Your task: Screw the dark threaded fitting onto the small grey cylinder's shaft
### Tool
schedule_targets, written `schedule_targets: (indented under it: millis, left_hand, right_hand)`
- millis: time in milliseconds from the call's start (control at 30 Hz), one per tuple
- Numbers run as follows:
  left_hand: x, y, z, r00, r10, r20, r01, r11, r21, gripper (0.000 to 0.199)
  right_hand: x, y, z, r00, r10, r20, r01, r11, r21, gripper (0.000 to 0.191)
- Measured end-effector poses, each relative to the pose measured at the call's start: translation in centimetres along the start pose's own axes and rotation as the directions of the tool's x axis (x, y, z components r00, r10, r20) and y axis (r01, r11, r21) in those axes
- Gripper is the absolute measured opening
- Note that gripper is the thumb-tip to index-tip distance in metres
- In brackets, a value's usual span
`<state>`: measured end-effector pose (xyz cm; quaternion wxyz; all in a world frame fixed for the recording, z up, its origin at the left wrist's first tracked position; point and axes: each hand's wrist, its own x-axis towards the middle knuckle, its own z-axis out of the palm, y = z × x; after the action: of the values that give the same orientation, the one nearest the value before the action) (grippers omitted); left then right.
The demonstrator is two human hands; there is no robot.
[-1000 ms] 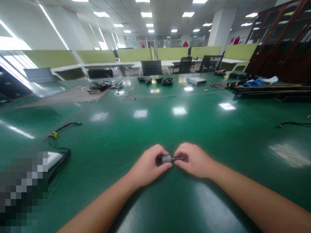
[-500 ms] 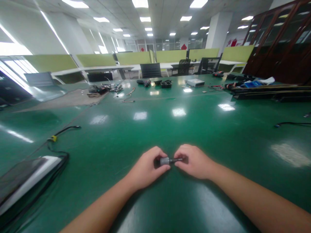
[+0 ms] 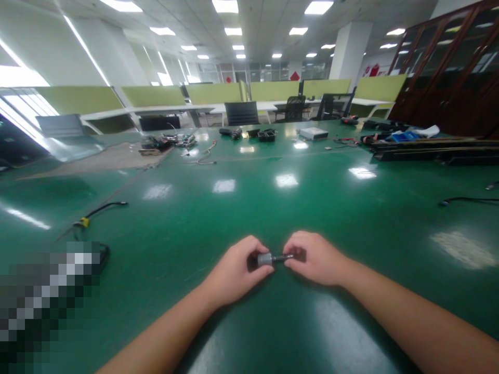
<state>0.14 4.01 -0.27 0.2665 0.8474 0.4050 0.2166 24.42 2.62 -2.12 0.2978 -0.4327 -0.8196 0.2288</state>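
Observation:
Low over the green table [image 3: 249, 208], a small grey cylinder [image 3: 264, 259] with a thin dark shaft [image 3: 279, 257] lies level between my hands. My left hand [image 3: 237, 270] is closed around the cylinder, thumb below and fingers above. The fingers of my right hand [image 3: 314, 259] pinch the free tip of the shaft from the right. What lies inside the curl of each hand is hidden.
At left, a black cable [image 3: 105, 209] with a yellow tag runs near a pixelated object [image 3: 50, 285]. Electronic parts [image 3: 167, 143], a white box [image 3: 313, 133] and long dark strips [image 3: 432, 150] lie along the far side. Another cable [image 3: 468, 200] is at right.
My right hand has shifted slightly right along the shaft, so a little more of it shows. My left hand and the cylinder have hardly moved.

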Motion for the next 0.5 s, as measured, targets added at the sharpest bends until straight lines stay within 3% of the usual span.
schedule_targets:
  millis: [500]
  left_hand:
    - [-0.18, 0.05, 0.11, 0.999, 0.023, -0.047, -0.021, 0.999, 0.029, 0.017]
  right_hand:
    - [0.04, 0.22, -0.79, 1.000, -0.021, 0.002, 0.021, 0.999, -0.025, 0.008]
